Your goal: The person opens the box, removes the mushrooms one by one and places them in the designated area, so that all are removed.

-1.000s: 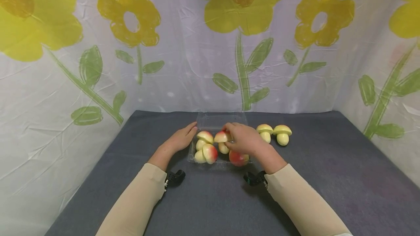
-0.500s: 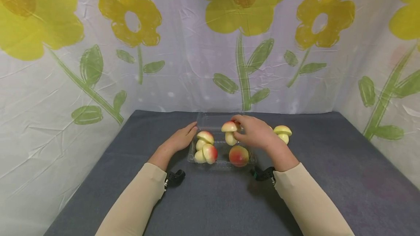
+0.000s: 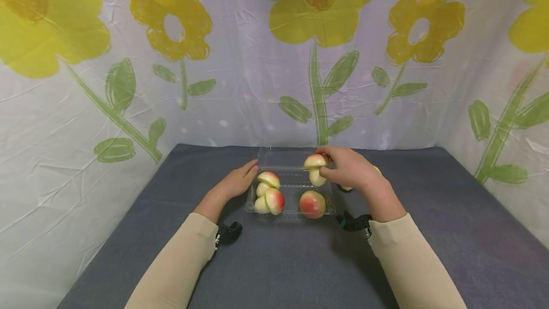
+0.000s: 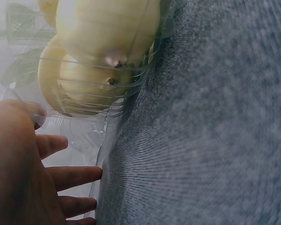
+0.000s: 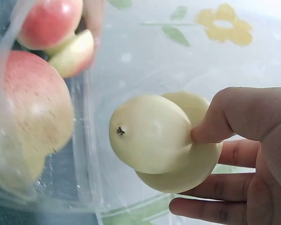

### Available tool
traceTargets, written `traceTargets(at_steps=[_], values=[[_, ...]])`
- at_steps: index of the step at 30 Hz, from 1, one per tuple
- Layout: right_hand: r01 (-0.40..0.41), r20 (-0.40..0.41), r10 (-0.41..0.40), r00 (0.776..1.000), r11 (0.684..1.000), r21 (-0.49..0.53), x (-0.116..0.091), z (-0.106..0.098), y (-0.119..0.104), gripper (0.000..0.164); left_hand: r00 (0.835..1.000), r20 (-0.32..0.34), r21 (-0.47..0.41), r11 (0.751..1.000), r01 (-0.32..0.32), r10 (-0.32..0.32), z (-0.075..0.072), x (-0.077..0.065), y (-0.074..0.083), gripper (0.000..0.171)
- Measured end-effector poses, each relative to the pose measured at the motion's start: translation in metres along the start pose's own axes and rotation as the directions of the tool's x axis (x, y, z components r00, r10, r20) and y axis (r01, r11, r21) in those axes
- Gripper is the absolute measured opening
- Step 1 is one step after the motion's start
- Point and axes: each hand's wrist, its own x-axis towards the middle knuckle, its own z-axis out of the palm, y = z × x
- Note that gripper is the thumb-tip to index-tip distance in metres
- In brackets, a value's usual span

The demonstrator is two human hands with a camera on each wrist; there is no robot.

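Observation:
My right hand (image 3: pixel 349 168) pinches a mushroom-shaped piece (image 3: pixel 316 161) with a red-and-cream cap, stem downward, over the back right of a clear plastic clamshell box (image 3: pixel 289 213). In the right wrist view, the thumb presses beside the pale stem (image 5: pixel 150 133) and the fingers lie behind the cap. Two similar mushrooms, one behind (image 3: pixel 269 178) and one in front (image 3: pixel 275 201), sit at the box's left end. A redder mushroom (image 3: pixel 312 204) occupies its front right corner. My left hand (image 3: pixel 235 181) rests against the left side, fingers extended, thumb at the plastic edge (image 4: pixel 25 101).
The box's transparent lid (image 3: pixel 283 157) lies folded back toward the flowered curtain (image 3: pixel 240 85). Beyond the right hand, slivers of yellow mushrooms (image 3: pixel 377 169) show, mostly hidden. A dark cloth (image 3: pixel 274 261) covers the table.
The right hand has lifted the mushroom from inside the box and carried it right and slightly back. Its arm now covers most of the yellow mushrooms. The left hand stays put.

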Motion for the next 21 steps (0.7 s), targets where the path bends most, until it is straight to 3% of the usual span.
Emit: traceTargets(at_steps=[21], values=[[-0.143,0.007,0.142,0.990,0.990,0.014,-0.014,-0.029,0.030,0.048,1.000,-0.004,-0.010,1.000,-0.003,0.003,0.001,0.000,0.000,0.060]])
